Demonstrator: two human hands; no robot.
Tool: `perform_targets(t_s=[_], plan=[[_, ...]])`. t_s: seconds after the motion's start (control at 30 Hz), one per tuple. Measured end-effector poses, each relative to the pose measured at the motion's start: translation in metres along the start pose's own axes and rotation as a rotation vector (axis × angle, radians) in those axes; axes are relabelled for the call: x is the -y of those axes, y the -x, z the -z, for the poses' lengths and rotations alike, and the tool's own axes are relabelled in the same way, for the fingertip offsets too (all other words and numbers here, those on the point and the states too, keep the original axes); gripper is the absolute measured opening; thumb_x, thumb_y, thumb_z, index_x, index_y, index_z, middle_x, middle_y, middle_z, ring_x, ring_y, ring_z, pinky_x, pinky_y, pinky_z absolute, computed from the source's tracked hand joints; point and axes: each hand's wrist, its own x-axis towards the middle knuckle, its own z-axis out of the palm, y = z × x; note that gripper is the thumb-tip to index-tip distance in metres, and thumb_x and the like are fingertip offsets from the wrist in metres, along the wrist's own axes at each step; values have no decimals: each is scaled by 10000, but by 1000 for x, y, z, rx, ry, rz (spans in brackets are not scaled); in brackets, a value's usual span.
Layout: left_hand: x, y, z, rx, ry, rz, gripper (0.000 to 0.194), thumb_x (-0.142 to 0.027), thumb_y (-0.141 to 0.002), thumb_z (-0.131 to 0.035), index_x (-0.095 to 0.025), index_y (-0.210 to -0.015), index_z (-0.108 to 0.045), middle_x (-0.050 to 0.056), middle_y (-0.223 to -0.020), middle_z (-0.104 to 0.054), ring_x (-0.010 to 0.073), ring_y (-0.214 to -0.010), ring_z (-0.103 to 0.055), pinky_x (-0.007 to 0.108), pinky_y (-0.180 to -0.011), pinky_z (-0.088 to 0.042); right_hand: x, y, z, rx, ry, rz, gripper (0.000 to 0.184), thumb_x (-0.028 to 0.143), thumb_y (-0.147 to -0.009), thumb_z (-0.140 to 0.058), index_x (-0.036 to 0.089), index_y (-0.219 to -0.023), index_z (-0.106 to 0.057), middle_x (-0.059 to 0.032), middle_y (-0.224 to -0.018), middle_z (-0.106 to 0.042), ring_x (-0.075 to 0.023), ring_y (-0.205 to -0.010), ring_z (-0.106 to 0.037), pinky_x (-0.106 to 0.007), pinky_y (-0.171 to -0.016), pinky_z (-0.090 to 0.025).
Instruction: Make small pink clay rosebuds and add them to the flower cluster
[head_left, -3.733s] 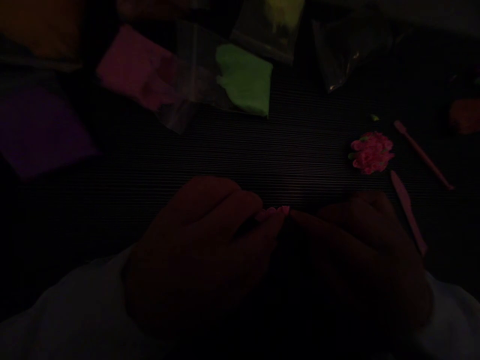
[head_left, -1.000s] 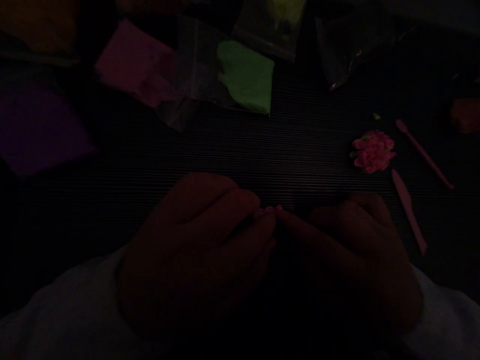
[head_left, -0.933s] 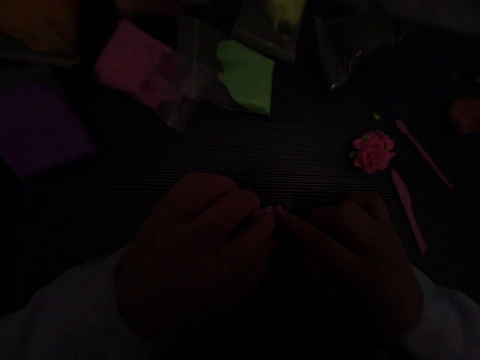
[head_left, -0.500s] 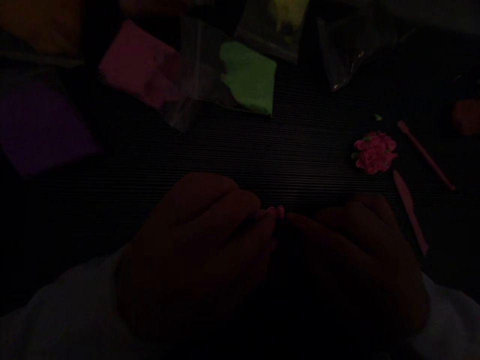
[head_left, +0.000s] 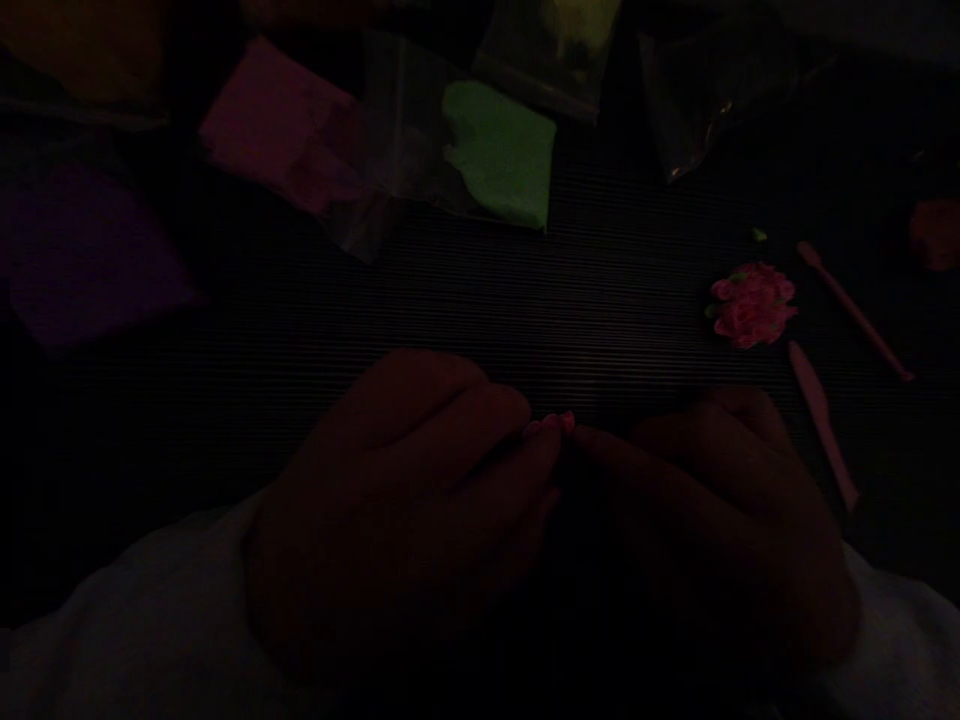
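The scene is very dark. My left hand is closed, its thumb and fingers pinching a small piece of pink clay whose frilly top edge shows above the fingertips. My right hand is curled, with its index finger stretched toward that piece and its tip at or almost at the right end. Whether the right fingers hold anything is lost in shadow. Beyond my right hand lies a pink clay flower with green bits at its edge. Beside it are a pink modelling knife and a thin pink modelling tool.
Across the back lie bags of pink clay, green clay, yellow clay and purple clay. A clear bag is at the back right. A green crumb and a reddish lump lie on the right.
My left hand has moved slightly right with the pink clay, closing the small gap to my right index fingertip. My right hand has hardly moved.
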Motion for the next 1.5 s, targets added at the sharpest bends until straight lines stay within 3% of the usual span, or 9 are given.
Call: perform_targets(t_s=[1.5], plan=[[4, -2, 3, -2, 13, 8, 156, -238, -700, -549, -201, -845, -596, -5, -735, -580, 159, -698, -507, 344, -615, -453, 1, -1, 1, 23, -7, 37, 348, 241, -770, -495, 219, -1117, -509, -13, -749, -562, -140, -647, -448, -384, -674, -339]])
